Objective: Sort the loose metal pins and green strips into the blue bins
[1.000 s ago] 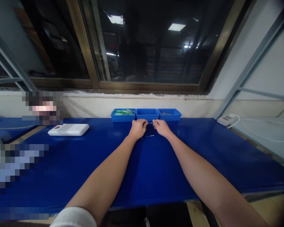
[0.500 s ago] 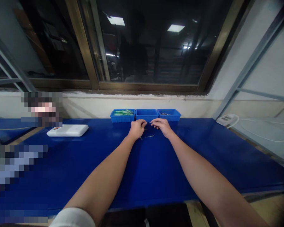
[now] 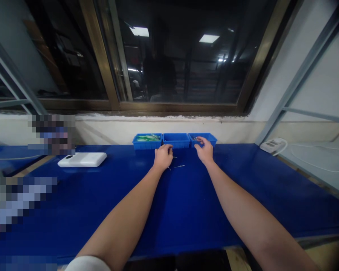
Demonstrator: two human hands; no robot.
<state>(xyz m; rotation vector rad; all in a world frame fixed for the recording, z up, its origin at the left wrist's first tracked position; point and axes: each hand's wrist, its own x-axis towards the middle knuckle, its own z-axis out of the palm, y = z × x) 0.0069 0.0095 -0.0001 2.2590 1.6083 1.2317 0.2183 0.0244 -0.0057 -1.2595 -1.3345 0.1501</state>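
My left hand (image 3: 163,157) is over the blue tabletop in front of the middle blue bin (image 3: 176,145), its fingers curled together; what they hold, if anything, is hidden. My right hand (image 3: 205,151) is at the front of the right blue bin (image 3: 213,140), thumb and fingers apart, fingertips over its rim near small metal pieces (image 3: 195,138). A thin metal pin, like a blind rivet (image 3: 179,166), lies on the table between my hands. Other thin pieces lie close to my left hand, partly covered by it.
The left blue bin (image 3: 147,146) holds green and clear plastic material. A white power bank (image 3: 82,159) lies on the left of the blue tabletop (image 3: 197,210). At the right edge is a white power strip (image 3: 272,145) with a cable. A window stands behind the bins.
My right hand has moved right and away from my left, from beside a thin metal piece between them to the right bin. My left hand has barely moved.
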